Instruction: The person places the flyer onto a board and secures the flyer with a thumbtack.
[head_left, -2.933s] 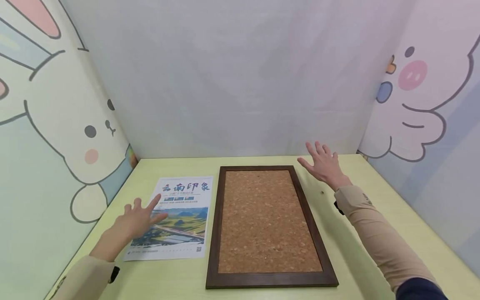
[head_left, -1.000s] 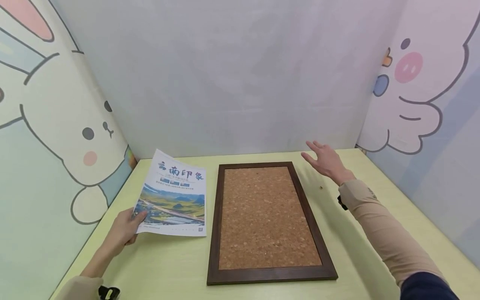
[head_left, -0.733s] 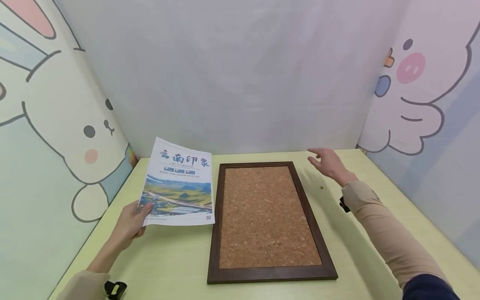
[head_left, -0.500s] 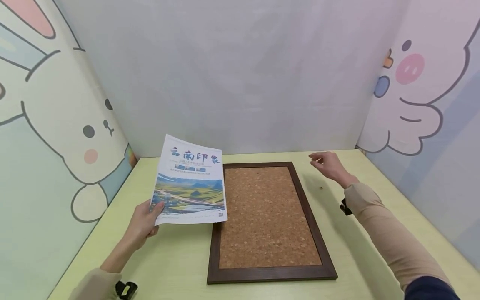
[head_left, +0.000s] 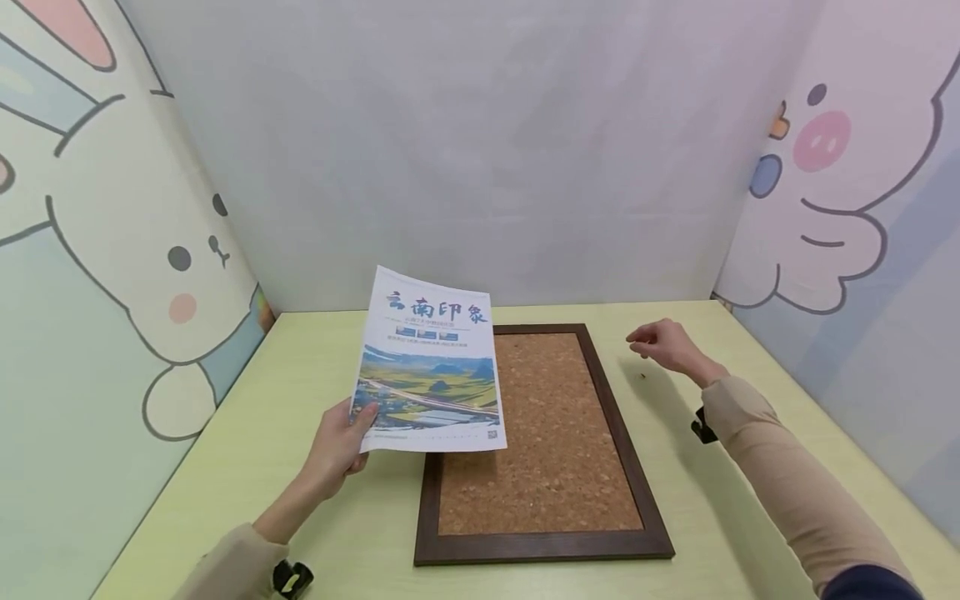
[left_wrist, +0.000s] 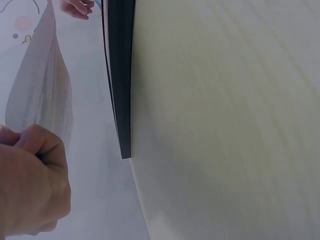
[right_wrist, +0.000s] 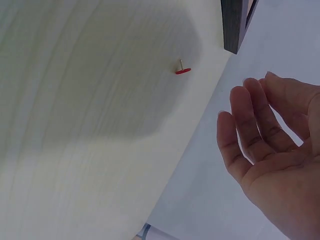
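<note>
A pale yellow-green table (head_left: pixel 330 517) sits in a corner booth – a plain white back wall, cartoon rabbit panels on both sides. A dark-framed cork board (head_left: pixel 555 450) lies flat at the table's centre. The left hand (head_left: pixel 337 446) pinches the lower left corner of a printed flyer (head_left: pixel 431 367), thumb on top, holding it tilted up over the board's left edge. The right hand (head_left: pixel 667 346) hovers right of the board, fingers loosely curled and empty – a red pushpin (right_wrist: pixel 182 69) lies on the table just beside it.
</note>
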